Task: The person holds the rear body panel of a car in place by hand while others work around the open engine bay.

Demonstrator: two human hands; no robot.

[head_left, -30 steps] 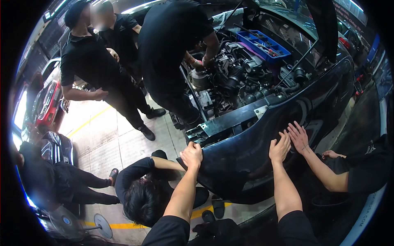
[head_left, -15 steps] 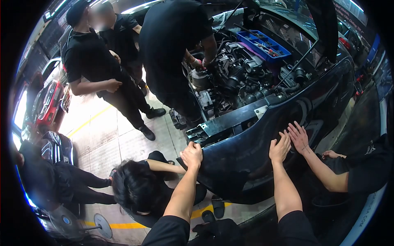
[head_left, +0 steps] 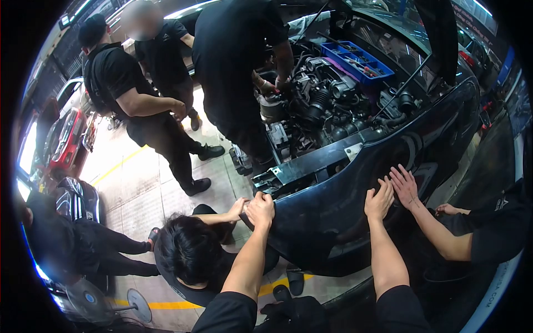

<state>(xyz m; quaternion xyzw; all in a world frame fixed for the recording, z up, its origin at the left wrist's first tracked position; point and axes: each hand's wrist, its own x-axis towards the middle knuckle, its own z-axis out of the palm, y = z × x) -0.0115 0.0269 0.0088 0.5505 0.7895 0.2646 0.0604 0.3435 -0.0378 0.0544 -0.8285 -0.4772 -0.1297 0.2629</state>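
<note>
The left hand (head_left: 260, 210) is clenched over the end of the dark panel (head_left: 327, 216), alongside the engine bay (head_left: 327, 97), while the right hand (head_left: 379, 198) lies open against its face, beside a co-worker's hand (head_left: 404, 186). "COM" ends the lettering on a pale strip (head_left: 496, 297); a shirt logo (head_left: 501, 203) is too small to read.

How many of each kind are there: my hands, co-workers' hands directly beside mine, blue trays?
Your left hand and right hand on the dark car panel: 2
Co-workers' hands beside yours: 2
Blue tray: 1
Total: 5
</note>
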